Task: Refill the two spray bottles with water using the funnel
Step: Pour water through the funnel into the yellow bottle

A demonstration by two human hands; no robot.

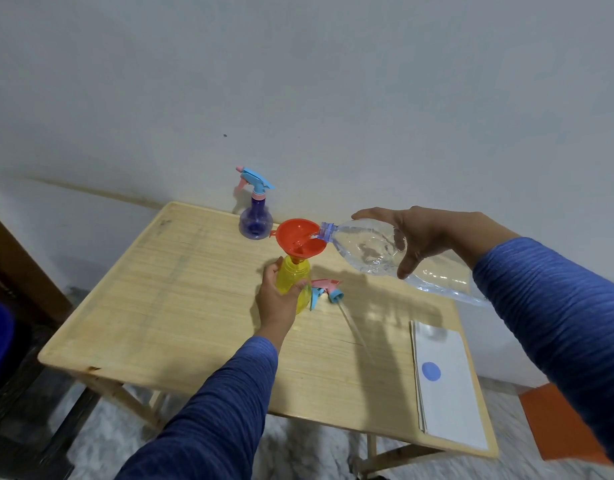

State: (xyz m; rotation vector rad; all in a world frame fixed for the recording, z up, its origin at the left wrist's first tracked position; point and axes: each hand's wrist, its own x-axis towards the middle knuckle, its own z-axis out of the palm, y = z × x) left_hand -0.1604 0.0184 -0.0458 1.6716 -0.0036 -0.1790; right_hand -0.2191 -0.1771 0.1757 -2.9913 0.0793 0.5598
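Note:
A yellow spray bottle [295,277] stands in the middle of the wooden table [167,306] with a red funnel [300,242] in its neck. My left hand [276,299] grips the yellow bottle's body. My right hand [416,237] holds a large clear water bottle [367,249] tipped to the left, its mouth over the funnel's bowl. The yellow bottle's pink and blue spray head [326,289] lies on the table just right of it, tube trailing toward me. A purple spray bottle [255,216] with its blue and pink head on stands at the back.
A stack of white paper [447,403] with a small blue cap [431,371] on it lies at the table's right front. A white wall rises right behind the table. Dark furniture stands at the left, and an orange object [558,424] lies on the floor at right.

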